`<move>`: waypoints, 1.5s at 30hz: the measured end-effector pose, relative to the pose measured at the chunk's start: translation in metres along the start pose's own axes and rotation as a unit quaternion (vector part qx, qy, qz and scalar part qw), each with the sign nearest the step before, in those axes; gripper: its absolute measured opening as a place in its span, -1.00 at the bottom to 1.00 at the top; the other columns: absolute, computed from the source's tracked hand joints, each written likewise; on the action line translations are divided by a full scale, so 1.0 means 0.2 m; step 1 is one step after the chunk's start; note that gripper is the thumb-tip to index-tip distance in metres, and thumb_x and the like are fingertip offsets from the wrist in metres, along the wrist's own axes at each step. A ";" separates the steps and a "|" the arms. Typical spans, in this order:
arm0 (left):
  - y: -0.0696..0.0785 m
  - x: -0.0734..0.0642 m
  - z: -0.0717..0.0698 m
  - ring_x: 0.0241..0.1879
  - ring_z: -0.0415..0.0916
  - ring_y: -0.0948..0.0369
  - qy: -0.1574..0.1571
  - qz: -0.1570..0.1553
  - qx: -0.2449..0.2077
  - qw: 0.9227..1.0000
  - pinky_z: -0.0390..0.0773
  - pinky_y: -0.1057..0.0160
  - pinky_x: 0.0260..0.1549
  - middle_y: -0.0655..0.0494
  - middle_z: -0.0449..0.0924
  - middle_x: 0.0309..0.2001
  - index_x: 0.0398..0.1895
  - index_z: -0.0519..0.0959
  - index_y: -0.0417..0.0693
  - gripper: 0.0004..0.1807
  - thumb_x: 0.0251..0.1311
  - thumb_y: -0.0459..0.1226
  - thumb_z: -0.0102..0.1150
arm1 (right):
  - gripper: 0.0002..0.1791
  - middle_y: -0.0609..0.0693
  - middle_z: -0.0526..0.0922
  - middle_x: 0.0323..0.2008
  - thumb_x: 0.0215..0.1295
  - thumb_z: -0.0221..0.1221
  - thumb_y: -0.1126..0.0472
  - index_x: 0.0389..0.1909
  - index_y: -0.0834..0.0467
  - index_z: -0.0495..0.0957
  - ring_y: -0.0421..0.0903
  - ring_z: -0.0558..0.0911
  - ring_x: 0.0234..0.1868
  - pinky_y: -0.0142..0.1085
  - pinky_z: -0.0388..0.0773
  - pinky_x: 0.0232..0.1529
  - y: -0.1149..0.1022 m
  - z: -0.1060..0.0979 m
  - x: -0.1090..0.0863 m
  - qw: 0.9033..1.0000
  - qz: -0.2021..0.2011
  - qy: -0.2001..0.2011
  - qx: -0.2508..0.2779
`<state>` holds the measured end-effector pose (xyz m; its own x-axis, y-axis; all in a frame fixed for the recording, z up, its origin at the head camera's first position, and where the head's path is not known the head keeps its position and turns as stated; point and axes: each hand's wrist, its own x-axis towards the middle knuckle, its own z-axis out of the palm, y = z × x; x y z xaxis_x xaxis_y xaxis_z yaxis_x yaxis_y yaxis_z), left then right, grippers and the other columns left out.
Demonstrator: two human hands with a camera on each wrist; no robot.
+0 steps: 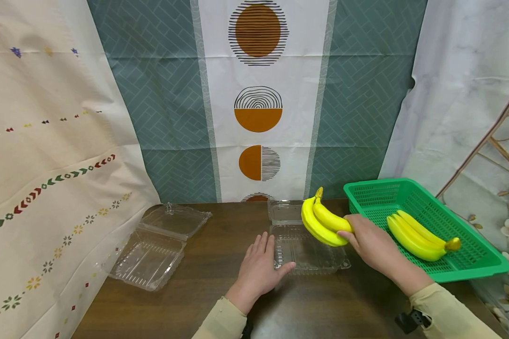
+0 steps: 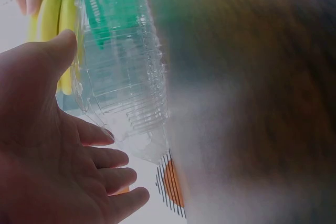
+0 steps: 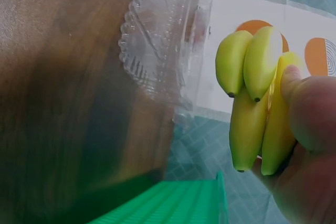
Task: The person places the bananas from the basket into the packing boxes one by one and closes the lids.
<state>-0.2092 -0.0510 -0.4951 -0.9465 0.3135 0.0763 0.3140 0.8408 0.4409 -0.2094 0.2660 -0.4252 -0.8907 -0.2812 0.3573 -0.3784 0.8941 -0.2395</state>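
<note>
My right hand (image 1: pixel 369 242) grips one end of a bunch of yellow bananas (image 1: pixel 322 221), its thumb pressed along the fruit. In the right wrist view, several greenish-tipped bananas (image 3: pixel 248 124) of this bunch show, held up off the table. Below and behind the bunch stands a clear plastic clamshell box (image 1: pixel 305 259), its lid (image 1: pixel 282 212) folded back toward the wall. The bunch hides part of the lid and base. At the box's left edge is my left hand (image 1: pixel 258 268), palm down, fingers straight and thumb spread toward the front corner.
To the right, a green plastic basket (image 1: pixel 377 195) holds another bunch of bananas (image 1: pixel 420 238). A second clear clamshell box (image 1: pixel 148 259) stands opened at the left of the brown table (image 1: pixel 212 301). Patterned cloths (image 1: pixel 165 117) hang behind and along both sides.
</note>
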 end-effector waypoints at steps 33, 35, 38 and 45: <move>0.00 0.01 0.00 0.74 -0.04 -0.19 -0.006 -0.005 0.000 1.000 0.11 -0.23 0.64 -0.24 0.04 0.76 0.75 0.19 -0.24 0.20 0.38 0.45 0.21 | -0.64 -0.12 0.63 -0.07 0.53 0.41 -0.02 0.13 0.09 0.61 -0.15 0.50 -0.18 -0.15 0.57 -0.21 -0.06 0.17 -0.02 0.998 -0.045 -0.037 0.030; 0.00 0.00 0.00 0.74 -0.04 -0.19 -0.007 -0.004 0.000 1.000 0.11 -0.23 0.64 -0.25 0.04 0.75 0.75 0.19 -0.24 0.20 0.39 0.45 0.21 | -0.63 -0.12 0.63 -0.06 0.52 0.41 -0.01 0.15 0.09 0.61 -0.15 0.51 -0.17 -0.14 0.58 -0.18 -0.06 0.18 -0.02 0.998 -0.042 -0.043 0.033; -0.01 0.00 0.00 0.74 -0.03 -0.20 -0.007 -0.003 0.000 1.000 0.11 -0.23 0.64 -0.26 0.05 0.75 0.75 0.20 -0.25 0.20 0.39 0.45 0.20 | -0.61 -0.12 0.62 -0.07 0.52 0.41 -0.03 0.17 0.09 0.61 -0.15 0.51 -0.17 -0.15 0.58 -0.18 -0.06 0.20 -0.02 0.997 -0.039 -0.052 0.034; 0.00 0.00 -0.01 0.73 -0.02 -0.20 -0.006 0.000 0.004 1.000 0.13 -0.23 0.63 -0.27 0.06 0.74 0.74 0.21 -0.26 0.21 0.39 0.46 0.19 | -0.59 -0.13 0.63 -0.07 0.51 0.42 -0.05 0.19 0.09 0.63 -0.15 0.52 -0.16 -0.14 0.61 -0.13 -0.08 0.20 -0.01 0.996 -0.042 -0.065 0.033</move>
<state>-0.2100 -0.0514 -0.4942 -0.9454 0.3192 0.0654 0.3151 0.8445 0.4331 -0.2119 0.2383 -0.4590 -0.8791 -0.4002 0.2588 -0.4640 0.8425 -0.2735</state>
